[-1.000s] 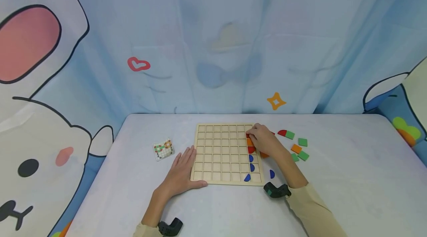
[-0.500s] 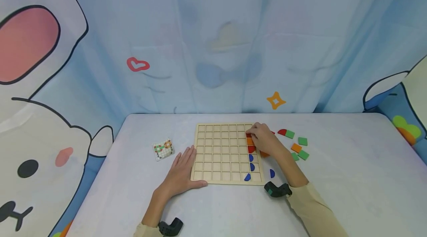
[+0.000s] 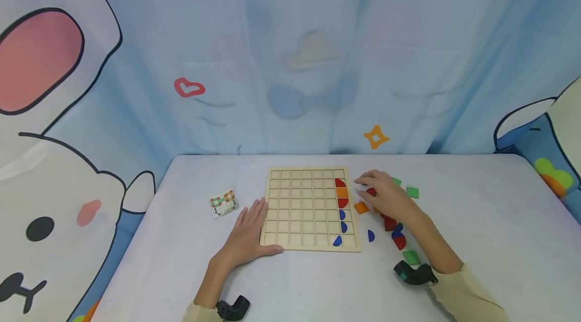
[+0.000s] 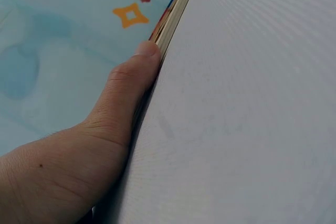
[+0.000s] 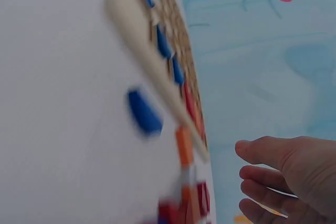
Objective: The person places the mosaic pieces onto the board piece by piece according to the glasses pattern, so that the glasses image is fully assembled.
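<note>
My left hand (image 3: pixel 247 231) lies flat at the lower left corner of a wooden grid board (image 3: pixel 290 201); its fingers run along the left side and its thumb touches the near edge. In the board's right part sit a red half-circle (image 3: pixel 340 182), an orange square (image 3: pixel 342 192), another red half-circle (image 3: pixel 342 203) and several blue half-circles (image 3: pixel 343 227). Right of the board, my right hand (image 3: pixel 388 196) hovers over loose pieces with fingers loosely bent. The right wrist view shows nothing between the thumb and fingers (image 5: pixel 262 150). Some pieces are hidden beneath this hand.
A small pattern card (image 3: pixel 223 203) lies left of the board. Loose on the table (image 3: pixel 476 211) at right are an orange square (image 3: pixel 361 207), a blue half-circle (image 3: pixel 371 236), green squares (image 3: pixel 412 192) and a red half-circle (image 3: pixel 399 242). A patterned curtain (image 3: pixel 295 110) hangs behind.
My right hand has left the board's upper right cells and moved right over the loose pieces. The upper red half-circle is now uncovered in its cell. My left hand stays in place.
</note>
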Demonstrator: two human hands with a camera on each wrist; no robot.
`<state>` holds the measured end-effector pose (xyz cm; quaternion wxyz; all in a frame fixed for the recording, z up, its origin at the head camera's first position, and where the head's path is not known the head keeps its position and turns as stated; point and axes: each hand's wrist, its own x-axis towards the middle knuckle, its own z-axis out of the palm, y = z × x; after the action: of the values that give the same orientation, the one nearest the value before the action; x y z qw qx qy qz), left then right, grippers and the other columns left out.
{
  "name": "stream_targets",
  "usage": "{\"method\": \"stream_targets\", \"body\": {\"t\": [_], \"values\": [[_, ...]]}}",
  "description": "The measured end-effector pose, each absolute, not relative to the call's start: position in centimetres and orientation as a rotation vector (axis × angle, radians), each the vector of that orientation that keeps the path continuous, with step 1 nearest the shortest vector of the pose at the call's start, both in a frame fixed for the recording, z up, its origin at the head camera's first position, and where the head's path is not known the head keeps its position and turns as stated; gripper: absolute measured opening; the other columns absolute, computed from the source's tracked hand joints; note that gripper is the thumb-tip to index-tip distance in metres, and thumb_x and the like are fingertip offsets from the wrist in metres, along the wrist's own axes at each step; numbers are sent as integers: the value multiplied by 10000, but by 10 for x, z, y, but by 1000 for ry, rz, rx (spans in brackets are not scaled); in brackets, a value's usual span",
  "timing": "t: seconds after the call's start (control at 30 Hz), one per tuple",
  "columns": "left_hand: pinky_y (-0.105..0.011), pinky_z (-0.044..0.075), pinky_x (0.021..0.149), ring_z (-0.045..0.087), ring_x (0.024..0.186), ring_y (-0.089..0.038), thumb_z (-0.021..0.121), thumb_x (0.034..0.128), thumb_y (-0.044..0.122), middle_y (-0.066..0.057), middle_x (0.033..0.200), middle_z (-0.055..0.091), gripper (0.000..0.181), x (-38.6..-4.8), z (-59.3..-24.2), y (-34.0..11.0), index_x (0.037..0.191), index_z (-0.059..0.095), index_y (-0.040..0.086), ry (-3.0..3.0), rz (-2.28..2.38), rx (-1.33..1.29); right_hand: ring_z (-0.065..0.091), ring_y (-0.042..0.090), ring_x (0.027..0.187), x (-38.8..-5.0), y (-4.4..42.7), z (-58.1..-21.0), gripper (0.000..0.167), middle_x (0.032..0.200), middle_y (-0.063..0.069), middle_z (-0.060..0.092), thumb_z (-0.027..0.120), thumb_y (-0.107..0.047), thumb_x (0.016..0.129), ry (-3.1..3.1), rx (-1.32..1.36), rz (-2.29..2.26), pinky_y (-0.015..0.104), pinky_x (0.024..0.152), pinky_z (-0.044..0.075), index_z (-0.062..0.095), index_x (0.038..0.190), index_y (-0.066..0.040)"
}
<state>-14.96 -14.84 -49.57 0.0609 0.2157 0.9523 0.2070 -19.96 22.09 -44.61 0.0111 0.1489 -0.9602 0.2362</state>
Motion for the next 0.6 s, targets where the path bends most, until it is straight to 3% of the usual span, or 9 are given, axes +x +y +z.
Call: {"method": "stream_targets", "body": {"t": [0.27,0.6], "values": [[-479,86,1240,44,1538,-221,625,760,728,-62,1653,66,1177,-150,-498,-149,1564,75,67,2873,599,637,495,455,1175,-165,278,-453,397,1250,271,566,730,-143,849,-3071,315,508,596,906,506,651,1224,-37],[-480,77,1243,43,1538,-214,641,763,708,-58,1652,70,1167,-150,-498,-149,1562,87,63,2874,611,631,486,485,1181,-161,302,-462,363,1257,292,569,726,-152,850,-3080,292,492,623,899,494,679,1193,-44]]}}
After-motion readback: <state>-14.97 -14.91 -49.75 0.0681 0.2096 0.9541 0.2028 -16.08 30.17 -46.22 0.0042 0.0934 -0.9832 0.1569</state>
